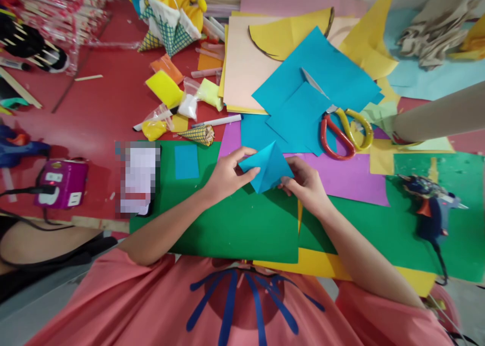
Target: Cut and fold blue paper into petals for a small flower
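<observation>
Pinching folded blue paper [271, 168] w/ both hands

Left hand [226, 177] clamps thumb & fingers on the paper's left edge; right hand [306, 184] pinches its right corner. Paper sits over the green sheet [235, 230], mid-table. Scissors [343, 131] lie near, on loose blue sheets [326, 73]; glue gun [432, 209] well apart at right. Another person's arm [435, 116] shows far right.

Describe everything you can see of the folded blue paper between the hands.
The folded blue paper is thin and matte, creased into a pointed triangular shape with a ridge down its middle, peak pointing away from the person. It sits over the green sheet. The left hand pinches its left corner, thumb on top; the right hand grips its lower right edge.
</observation>
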`<action>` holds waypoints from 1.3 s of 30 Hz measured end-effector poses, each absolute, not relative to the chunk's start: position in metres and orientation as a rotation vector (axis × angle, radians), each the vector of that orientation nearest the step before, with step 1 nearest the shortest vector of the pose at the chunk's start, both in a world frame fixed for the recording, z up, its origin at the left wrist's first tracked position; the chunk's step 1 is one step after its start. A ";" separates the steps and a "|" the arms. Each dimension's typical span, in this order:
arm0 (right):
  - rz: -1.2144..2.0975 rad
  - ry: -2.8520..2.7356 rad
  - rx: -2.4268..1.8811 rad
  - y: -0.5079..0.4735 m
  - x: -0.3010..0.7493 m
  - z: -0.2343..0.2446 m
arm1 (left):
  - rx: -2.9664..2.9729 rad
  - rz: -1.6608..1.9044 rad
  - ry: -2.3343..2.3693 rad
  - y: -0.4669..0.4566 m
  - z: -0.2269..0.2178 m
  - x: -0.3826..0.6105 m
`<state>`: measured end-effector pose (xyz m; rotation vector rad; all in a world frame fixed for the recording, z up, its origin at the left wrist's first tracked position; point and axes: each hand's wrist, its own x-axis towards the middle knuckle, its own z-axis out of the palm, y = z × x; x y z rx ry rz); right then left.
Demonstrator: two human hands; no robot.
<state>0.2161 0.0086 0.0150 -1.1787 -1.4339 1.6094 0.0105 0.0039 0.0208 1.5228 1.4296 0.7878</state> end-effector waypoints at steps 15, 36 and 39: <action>1.644 -1.338 -1.197 0.008 0.209 0.013 | 1.416 0.732 1.297 0.001 0.022 0.014; 1.748 -1.148 -1.043 0.006 0.220 0.011 | 2.026 1.181 1.017 0.004 0.015 0.003; 1.578 -1.258 -1.089 0.005 0.218 0.011 | 2.362 1.209 0.833 0.005 0.014 0.000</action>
